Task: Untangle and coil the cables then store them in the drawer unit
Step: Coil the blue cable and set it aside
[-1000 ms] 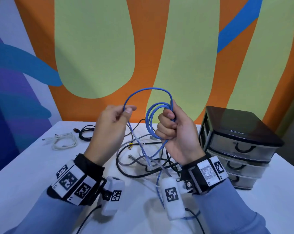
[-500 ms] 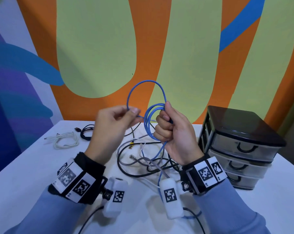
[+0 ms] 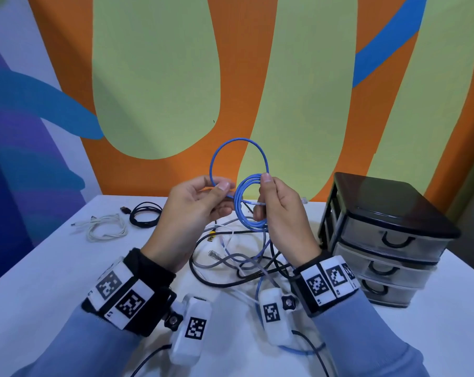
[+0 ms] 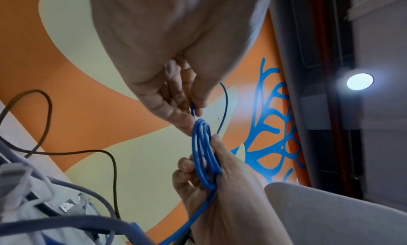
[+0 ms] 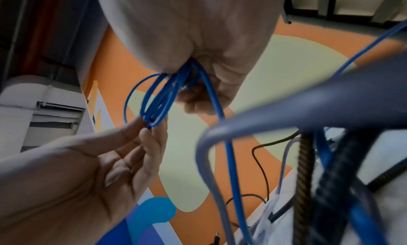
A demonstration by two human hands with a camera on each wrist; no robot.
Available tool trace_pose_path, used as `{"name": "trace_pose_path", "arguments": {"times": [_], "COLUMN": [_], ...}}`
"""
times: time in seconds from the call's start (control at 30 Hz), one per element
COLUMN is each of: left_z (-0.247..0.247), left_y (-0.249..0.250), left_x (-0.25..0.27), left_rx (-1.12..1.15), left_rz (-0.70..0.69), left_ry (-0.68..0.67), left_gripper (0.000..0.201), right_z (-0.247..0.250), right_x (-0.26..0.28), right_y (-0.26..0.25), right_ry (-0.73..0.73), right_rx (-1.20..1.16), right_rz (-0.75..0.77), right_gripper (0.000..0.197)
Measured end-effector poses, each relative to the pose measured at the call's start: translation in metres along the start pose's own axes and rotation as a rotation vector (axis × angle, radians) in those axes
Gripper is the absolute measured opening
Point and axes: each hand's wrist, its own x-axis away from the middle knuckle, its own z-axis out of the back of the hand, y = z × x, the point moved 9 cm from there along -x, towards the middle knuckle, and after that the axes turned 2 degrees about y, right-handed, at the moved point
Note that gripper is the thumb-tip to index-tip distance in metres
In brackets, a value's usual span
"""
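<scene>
1. I am holding the blue cable (image 3: 250,202) up over the middle of the counter (image 3: 53,268), clear of the tangle, so each new turn can be laid without snagging.
2. My right hand (image 3: 279,213) is gripping the finished coil, thumb on top and fingers curled round the turns, which is keeping them stacked.
3. My left hand (image 3: 195,210) is pinching the free run between thumb and forefinger, at 9 o'clock from the coil, and shaping one larger loop (image 3: 238,159) at 12 o'clock.
4. I am counting about three or four turns in the coil; the wrist view blurs them, so I cannot be sure.
5. The tail is trailing down into the tangled pile (image 3: 244,257), where I am making out grey, black and white leads.
6. Two cables are lying coiled at 10 o'clock: one white cable (image 3: 106,228), one black cable (image 3: 146,213).
7. The drawer unit (image 3: 388,238) is standing at 3 o'clock, its three drawers closed.
</scene>
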Motion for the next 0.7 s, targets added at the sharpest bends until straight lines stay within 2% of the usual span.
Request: {"name": "trace_pose_path", "arguments": {"times": [0.07, 0.13, 0.2, 0.27, 0.3, 0.37, 0.43, 0.57, 0.7], "left_z": [0.002, 0.004, -0.007, -0.020, -0.024, -0.026, -0.031, -0.039, -0.037], "left_y": [0.008, 0.028, 0.049, 0.059, 0.062, 0.066, 0.064, 0.045, 0.036], "left_x": [0.002, 0.009, 0.024, 0.035, 0.039, 0.043, 0.045, 0.038, 0.034], "left_rx": [-0.108, -0.368, -0.665, -0.871, -0.900, -0.873, -0.938, -1.328, -1.392], "left_rz": [-0.089, -0.315, -0.577, -0.737, -0.779, -0.827, -0.839, -0.738, -0.723], "left_ry": [0.050, 0.115, 0.119, 0.107, 0.116, 0.127, 0.096, 0.037, 0.017], "left_gripper": [0.025, 0.047, 0.055, 0.057, 0.061, 0.070, 0.069, 0.040, 0.008], "right_z": [-0.001, -0.003, -0.004, -0.006, -0.006, -0.007, -0.006, -0.008, -0.015], "right_x": [0.001, 0.002, 0.002, 0.003, 0.002, 0.002, 0.003, 0.004, 0.006], "right_y": [-0.003, -0.004, -0.005, -0.005, -0.005, -0.005, -0.005, -0.006, -0.005], "right_ry": [-0.002, -0.006, -0.014, -0.027, -0.031, -0.036, -0.029, -0.076, -0.136], "right_rx": [0.012, 0.011, 0.001, -0.028, -0.025, 0.003, 0.001, 0.028, 0.024], "right_rz": [0.005, 0.004, 0.003, 0.002, 0.001, -0.007, -0.018, -0.025, -0.009], "right_gripper": [0.045, 0.043, 0.041, 0.041, 0.042, 0.043, 0.045, 0.041, 0.044]}}
